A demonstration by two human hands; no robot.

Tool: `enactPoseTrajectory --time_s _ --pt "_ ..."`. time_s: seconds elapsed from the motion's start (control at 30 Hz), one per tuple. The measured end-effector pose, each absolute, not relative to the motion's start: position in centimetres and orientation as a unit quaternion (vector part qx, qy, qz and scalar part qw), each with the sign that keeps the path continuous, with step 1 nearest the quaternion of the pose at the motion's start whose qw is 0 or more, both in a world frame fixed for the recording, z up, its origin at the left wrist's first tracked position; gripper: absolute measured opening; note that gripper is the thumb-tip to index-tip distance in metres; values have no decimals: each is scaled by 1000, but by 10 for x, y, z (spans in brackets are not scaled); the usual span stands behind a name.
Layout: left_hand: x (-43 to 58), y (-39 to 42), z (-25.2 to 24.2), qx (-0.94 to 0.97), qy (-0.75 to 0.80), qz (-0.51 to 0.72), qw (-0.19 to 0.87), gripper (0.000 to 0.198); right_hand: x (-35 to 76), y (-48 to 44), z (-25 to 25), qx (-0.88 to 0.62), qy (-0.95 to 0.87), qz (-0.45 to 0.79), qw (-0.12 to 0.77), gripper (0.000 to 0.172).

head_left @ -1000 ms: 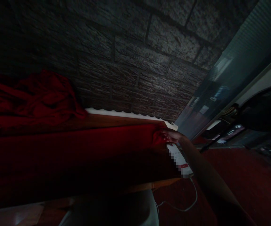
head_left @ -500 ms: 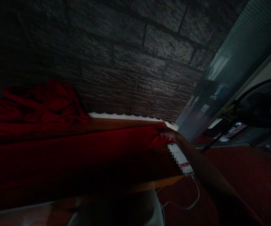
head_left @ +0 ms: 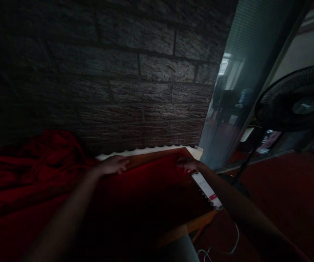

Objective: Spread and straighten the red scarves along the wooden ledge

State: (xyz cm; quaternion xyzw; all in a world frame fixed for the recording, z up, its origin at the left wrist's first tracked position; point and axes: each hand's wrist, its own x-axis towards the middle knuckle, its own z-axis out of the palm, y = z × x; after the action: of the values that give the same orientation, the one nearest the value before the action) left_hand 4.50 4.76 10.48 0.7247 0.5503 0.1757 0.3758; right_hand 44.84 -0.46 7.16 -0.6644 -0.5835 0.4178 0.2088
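Note:
A dark red cloth is spread over a wooden table that stands against a brick wall. My left hand lies at the cloth's far edge, fingers curled over it, gripping the edge. My right hand rests on the cloth's far right corner, fingers bent down on the fabric. A lit phone lies on the table's right side, close beside my right forearm, with a white cable hanging from it.
A heap of crumpled red fabric lies at the left. A standing fan is at the right on red carpet. A glass partition runs behind the table's right end. A white scalloped strip lines the wall.
My left arm has come into view and reached to the cloth's far edge. The view has swung right and down. My right hand stays at the cloth's corner.

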Motion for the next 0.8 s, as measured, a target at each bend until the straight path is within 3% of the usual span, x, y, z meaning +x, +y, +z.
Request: enactPoseTrajectory --time_s 0.17,0.27,0.37,0.47,0.6,0.8 --pt "215 113 97 821 416 156 358 44 447 -8 68 -680 -597 381 188 41" --pt "275 133 74 859 354 147 340 34 445 -19 62 -707 -595 329 195 34" --pt "290 145 62 883 300 113 342 39 436 -35 53 -721 -590 277 232 8" --pt "286 152 66 923 187 68 329 45 419 -49 47 -715 -592 238 286 32" --pt "280 145 83 956 26 -12 293 55 389 -54 46 -672 -607 213 366 37" --pt "264 123 102 977 -20 -72 202 26 365 -60 50 -601 -618 240 446 49"
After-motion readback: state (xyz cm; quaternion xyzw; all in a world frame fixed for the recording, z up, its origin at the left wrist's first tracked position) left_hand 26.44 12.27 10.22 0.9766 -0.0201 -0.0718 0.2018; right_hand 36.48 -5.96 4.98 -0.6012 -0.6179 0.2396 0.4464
